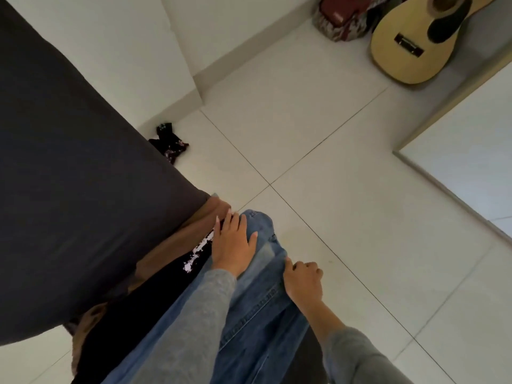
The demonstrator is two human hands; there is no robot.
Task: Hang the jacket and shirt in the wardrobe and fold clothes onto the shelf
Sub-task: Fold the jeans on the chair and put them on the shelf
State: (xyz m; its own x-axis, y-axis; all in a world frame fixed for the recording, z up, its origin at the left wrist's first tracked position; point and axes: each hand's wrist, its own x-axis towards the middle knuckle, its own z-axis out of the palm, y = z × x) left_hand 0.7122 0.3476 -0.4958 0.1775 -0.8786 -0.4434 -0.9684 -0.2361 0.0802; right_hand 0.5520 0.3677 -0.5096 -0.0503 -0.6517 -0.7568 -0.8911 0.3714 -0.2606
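**Jeans in hand, folding barely begun**

Your right hand (303,279) curls its fingers round the edge of the jeans (257,309); your left hand (232,242) lies flat on them, fingers straight; beside them lie a black garment (155,295) and a brown cloth (177,245), against a dark grey sheet (69,162). By my judgement nothing is hung or shelved; no wardrobe shows. Farther off, a dark cloth (170,146) lies on the floor (332,134); beyond it stands a guitar (415,42).

White tiled floor (318,128); guitar (415,40) against wall.
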